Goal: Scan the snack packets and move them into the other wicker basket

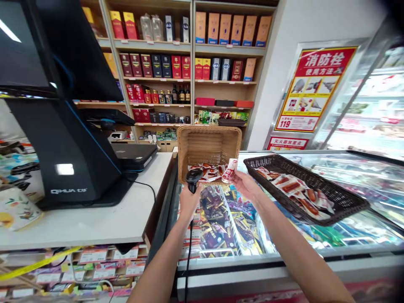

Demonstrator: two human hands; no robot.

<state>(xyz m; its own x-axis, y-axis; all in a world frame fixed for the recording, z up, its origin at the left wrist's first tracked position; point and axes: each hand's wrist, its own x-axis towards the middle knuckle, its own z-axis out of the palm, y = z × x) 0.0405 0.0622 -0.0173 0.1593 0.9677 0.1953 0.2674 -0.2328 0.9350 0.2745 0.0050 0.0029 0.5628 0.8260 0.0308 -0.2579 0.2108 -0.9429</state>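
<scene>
My left hand [189, 198] is wrapped round the handle of a black barcode scanner [194, 175], whose cord hangs down along my forearm. Between the fingers of my right hand [241, 182] is a small white and red snack packet [230, 169], upright at the front right of a tan wicker basket [209, 130]. The scanner's head is in front of the basket's left part. Several similar packets [210, 170] lie inside the basket. To the right, a dark brown woven tray [347, 204] holds several wrapped sausage snacks [292, 185].
The basket and tray rest on a glass-topped freezer [271, 263] with packaged goods inside. On the left, a white counter [104, 225] bears a black checkout terminal [72, 164] and a floral paper tub [19, 208]. Shelves of boxes and bottles [158, 80] stand behind.
</scene>
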